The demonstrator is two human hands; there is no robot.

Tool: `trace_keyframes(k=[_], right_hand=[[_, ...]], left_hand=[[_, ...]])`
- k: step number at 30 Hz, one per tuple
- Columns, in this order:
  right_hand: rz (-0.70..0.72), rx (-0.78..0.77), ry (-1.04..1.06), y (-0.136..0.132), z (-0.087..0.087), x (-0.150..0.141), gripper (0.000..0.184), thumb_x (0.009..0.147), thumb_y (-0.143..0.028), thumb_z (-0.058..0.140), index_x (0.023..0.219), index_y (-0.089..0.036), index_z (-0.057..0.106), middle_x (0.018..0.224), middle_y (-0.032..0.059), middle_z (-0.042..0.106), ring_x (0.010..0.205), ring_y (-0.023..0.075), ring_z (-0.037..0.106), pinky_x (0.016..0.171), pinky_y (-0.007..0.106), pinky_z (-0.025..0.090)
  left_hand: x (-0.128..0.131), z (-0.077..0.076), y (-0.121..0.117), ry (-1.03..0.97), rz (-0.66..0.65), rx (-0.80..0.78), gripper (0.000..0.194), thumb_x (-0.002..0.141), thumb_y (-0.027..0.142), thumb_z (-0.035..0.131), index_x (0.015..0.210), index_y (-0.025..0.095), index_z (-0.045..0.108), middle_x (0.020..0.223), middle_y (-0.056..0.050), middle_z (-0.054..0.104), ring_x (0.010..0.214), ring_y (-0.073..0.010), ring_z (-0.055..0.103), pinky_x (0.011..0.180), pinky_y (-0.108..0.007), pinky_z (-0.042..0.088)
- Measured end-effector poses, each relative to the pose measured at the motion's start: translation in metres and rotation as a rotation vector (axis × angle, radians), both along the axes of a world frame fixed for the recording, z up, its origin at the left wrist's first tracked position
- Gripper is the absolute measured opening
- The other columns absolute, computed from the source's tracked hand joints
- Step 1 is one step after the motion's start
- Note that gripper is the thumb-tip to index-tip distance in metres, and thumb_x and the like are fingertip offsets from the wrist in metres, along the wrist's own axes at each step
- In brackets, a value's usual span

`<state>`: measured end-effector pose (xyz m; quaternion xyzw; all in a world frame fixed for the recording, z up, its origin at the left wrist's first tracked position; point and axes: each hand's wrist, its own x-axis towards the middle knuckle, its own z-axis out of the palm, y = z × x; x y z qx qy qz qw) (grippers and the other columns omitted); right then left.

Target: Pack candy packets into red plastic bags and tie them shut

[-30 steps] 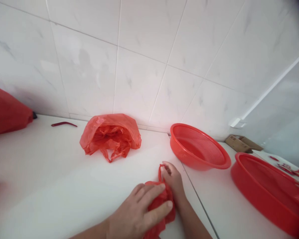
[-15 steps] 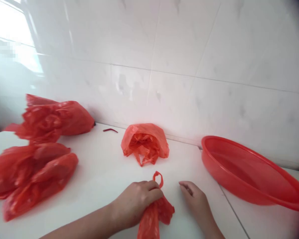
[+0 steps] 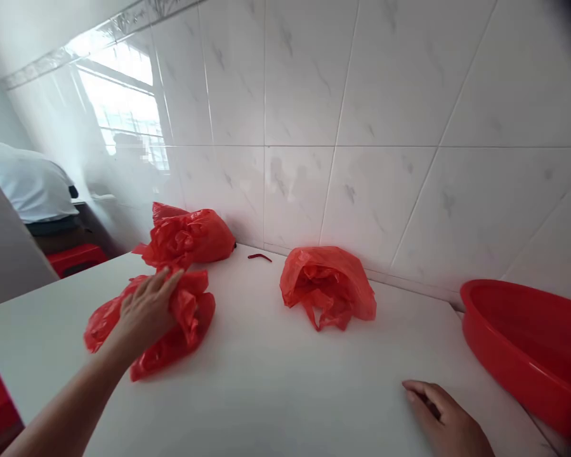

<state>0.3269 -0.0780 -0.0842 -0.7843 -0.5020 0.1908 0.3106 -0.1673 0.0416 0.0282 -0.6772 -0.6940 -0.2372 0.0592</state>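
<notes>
My left hand (image 3: 147,308) reaches to the left side of the white table and holds a crumpled red plastic bag (image 3: 186,311), its fingers over the top and the thumb hidden. That bag rests on or just above more red plastic bags (image 3: 159,358) lying there. Near the table's right front, my right hand (image 3: 450,419) is loosely curled, thumb and fingertips close together, with nothing visible in it. An open-mouthed red plastic bag (image 3: 328,285), handles toward me, sits by the wall between the two hands.
A full red bag (image 3: 195,235) leans near the wall at the back left, with a small dark red curved strip (image 3: 259,257) beside it. A large red plastic basin (image 3: 528,355) stands at the right. Far left, a person in a white shirt (image 3: 28,184) sits near a red stool (image 3: 78,257).
My left hand has carried the crumpled red bag from the front middle to the bags at the left. My right hand has let go of it and stays at the right. The view has swung left.
</notes>
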Motion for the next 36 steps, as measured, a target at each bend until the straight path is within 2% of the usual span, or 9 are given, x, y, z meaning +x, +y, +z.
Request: trace_keyframes(k=[3, 6, 11, 17, 20, 24, 27, 32, 36], right_hand=[[0.007, 0.029, -0.027, -0.002, 0.003, -0.004, 0.038, 0.077, -0.053, 0.043, 0.093, -0.027, 0.066, 0.106, 0.0018, 0.068, 0.097, 0.022, 0.063, 0.082, 0.031, 0.051], [0.021, 0.069, -0.08, -0.003, 0.004, -0.006, 0.033, 0.08, -0.048, 0.043, 0.091, -0.027, 0.066, 0.103, 0.0015, 0.068, 0.093, 0.0211, 0.064, 0.078, 0.031, 0.052], [0.042, 0.297, -0.322, 0.009, 0.001, -0.026, 0.031, 0.086, -0.036, 0.039, 0.1, -0.024, 0.063, 0.101, 0.0062, 0.065, 0.085, 0.0222, 0.065, 0.07, 0.035, 0.053], [0.223, 0.63, -0.483, 0.063, -0.002, -0.094, 0.058, 0.083, -0.014, 0.042, 0.14, -0.017, 0.033, 0.136, 0.0156, 0.045, 0.121, 0.0281, 0.048, 0.092, 0.045, 0.047], [0.162, 0.637, -0.329, 0.086, 0.002, -0.115, 0.066, 0.082, -0.011, 0.043, 0.145, -0.018, 0.023, 0.146, 0.0156, 0.033, 0.128, 0.0296, 0.041, 0.093, 0.048, 0.046], [0.136, 0.587, 0.07, 0.096, 0.009, -0.112, 0.034, 0.076, -0.013, 0.05, 0.106, -0.021, 0.064, 0.137, 0.0121, 0.045, 0.116, 0.0313, 0.05, 0.093, 0.05, 0.042], [0.137, 0.575, 0.372, 0.094, 0.013, -0.099, 0.013, 0.078, -0.02, 0.052, 0.079, -0.021, 0.065, 0.118, 0.0084, 0.059, 0.109, 0.0269, 0.054, 0.094, 0.043, 0.041], [0.038, 0.562, 0.671, 0.088, 0.016, -0.076, 0.025, 0.086, -0.04, 0.045, 0.096, -0.021, 0.059, 0.096, 0.0052, 0.067, 0.088, 0.0202, 0.061, 0.081, 0.036, 0.049], [-0.02, 0.575, 0.883, 0.085, 0.017, -0.059, 0.03, 0.085, -0.049, 0.047, 0.091, -0.021, 0.056, 0.085, 0.0029, 0.065, 0.078, 0.0177, 0.064, 0.072, 0.033, 0.052]], left_hand=[[-0.012, -0.026, 0.011, 0.108, 0.056, -0.292, 0.073, 0.077, 0.039, 0.056, 0.143, 0.02, 0.03, 0.147, -0.02, 0.035, 0.133, -0.0432, 0.03, 0.096, -0.067, 0.028], [-0.003, -0.032, 0.008, 0.194, 0.046, -0.186, 0.077, 0.074, 0.04, 0.059, 0.144, 0.023, 0.029, 0.154, -0.016, 0.02, 0.139, -0.0432, 0.013, 0.098, -0.069, 0.023], [0.066, -0.009, -0.008, 0.139, -0.466, 0.051, 0.087, 0.07, 0.041, 0.069, 0.144, 0.028, 0.026, 0.157, -0.011, 0.011, 0.141, -0.0386, 0.01, 0.105, -0.059, 0.027], [0.179, -0.024, 0.017, -0.192, -0.912, -0.157, 0.059, 0.077, 0.027, 0.065, 0.133, 0.031, 0.046, 0.151, -0.009, 0.031, 0.134, -0.0292, 0.035, 0.105, -0.048, 0.036], [0.224, -0.041, 0.039, -0.335, -0.917, -0.185, 0.05, 0.078, 0.027, 0.063, 0.127, 0.027, 0.054, 0.147, -0.009, 0.039, 0.137, -0.0291, 0.031, 0.108, -0.048, 0.032], [0.259, -0.061, 0.053, -0.403, -0.875, -0.17, 0.042, 0.091, 0.034, 0.044, 0.13, 0.021, 0.052, 0.135, -0.011, 0.053, 0.127, -0.0274, 0.045, 0.103, -0.044, 0.038], [0.264, -0.072, 0.056, -0.435, -0.844, -0.167, 0.047, 0.093, 0.039, 0.035, 0.134, 0.019, 0.047, 0.125, -0.013, 0.061, 0.114, -0.0269, 0.057, 0.094, -0.041, 0.044], [0.256, -0.076, 0.06, -0.446, -0.849, -0.183, 0.06, 0.086, 0.048, 0.048, 0.139, 0.02, 0.04, 0.122, -0.012, 0.062, 0.111, -0.0287, 0.056, 0.089, -0.039, 0.044], [0.259, -0.073, 0.055, -0.444, -0.94, -0.206, 0.039, 0.076, 0.032, 0.062, 0.115, 0.025, 0.064, 0.093, -0.006, 0.071, 0.089, -0.0246, 0.06, 0.084, -0.036, 0.043]])
